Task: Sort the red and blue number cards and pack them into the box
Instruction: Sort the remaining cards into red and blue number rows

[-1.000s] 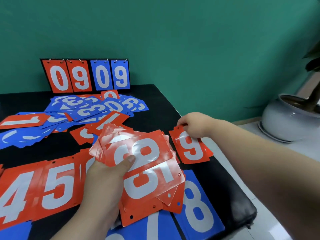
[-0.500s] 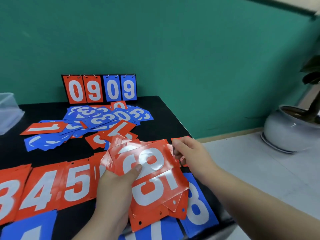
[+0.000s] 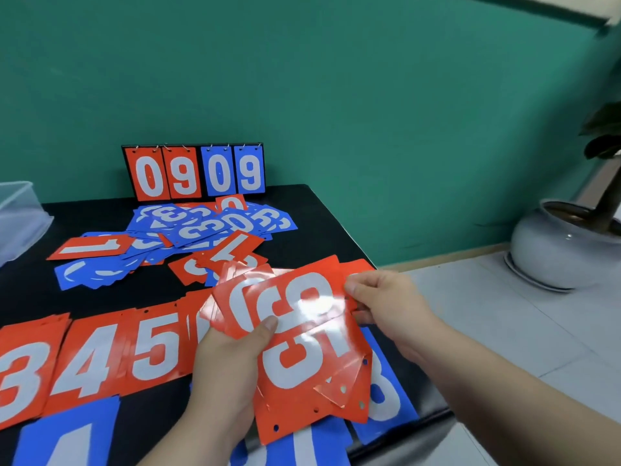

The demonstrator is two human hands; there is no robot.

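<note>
Above the near edge of the black table [image 3: 336,223], the left hand [image 3: 232,361] grips a loose fan of red number cards [image 3: 295,368], its thumb pressed on the face of the uppermost cards and its fingers curled underneath. The right hand [image 3: 386,304] meets the same fan at its upper right edge, thumb and fingertips pinching there; whether it holds one card or several cannot be told. The fan sits between the two hands, tilted, with white digits overlapping and glare across the top card.

Directly left of the left hand, a row of red piles [image 3: 100,358] showing 3, 4 and 5 lies flat on the table, the next pile partly hidden behind the fan. Below the fan and the hands lie blue cards [image 3: 386,401], one an 8 under the right wrist, another a 4 at the lower left.

Farther back, a jumbled heap of blue and red cards [image 3: 208,227] is spread out, well apart from both hands. Behind it stands a flip scoreboard [image 3: 195,171] reading 09 in red and 09 in blue, against the green wall. The clear plastic box [image 3: 20,216] sits at the far left edge, away from both hands, only partly in view
</note>
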